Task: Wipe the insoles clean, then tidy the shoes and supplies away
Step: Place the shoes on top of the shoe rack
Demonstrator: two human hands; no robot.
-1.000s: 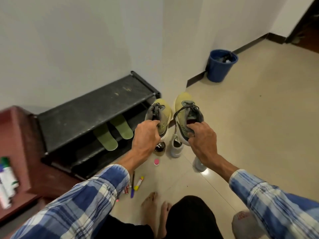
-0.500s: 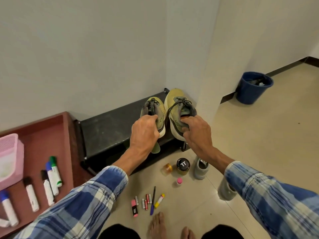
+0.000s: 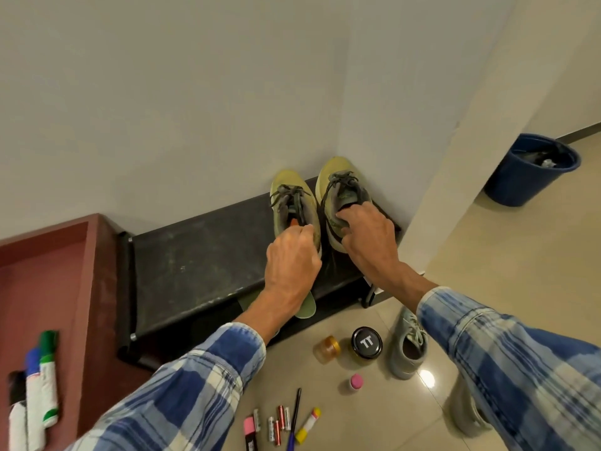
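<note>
Beige floor [image 3: 374,428] nearest: batteries [image 3: 279,422], pen [image 3: 295,415] and glue stick [image 3: 309,424] are scattered; a jar [image 3: 367,342] and grey shoe [image 3: 409,351] lie beyond. A green insole [image 3: 307,309] is seen under the rack [image 3: 201,255]. Left shoe [image 3: 292,200] is pinched at the heel by the left hand [image 3: 292,265]; right shoe [image 3: 341,190] is gripped at the collar by the right hand [image 3: 370,242]. Both shoes are set on the rack top, toes to the wall. Blue bin [image 3: 520,187] far right.

Yellow-green shoes [image 3: 320,196], black rack [image 3: 201,255], blue-plaid sleeves [image 3: 208,379], blue bin [image 3: 520,177].
</note>
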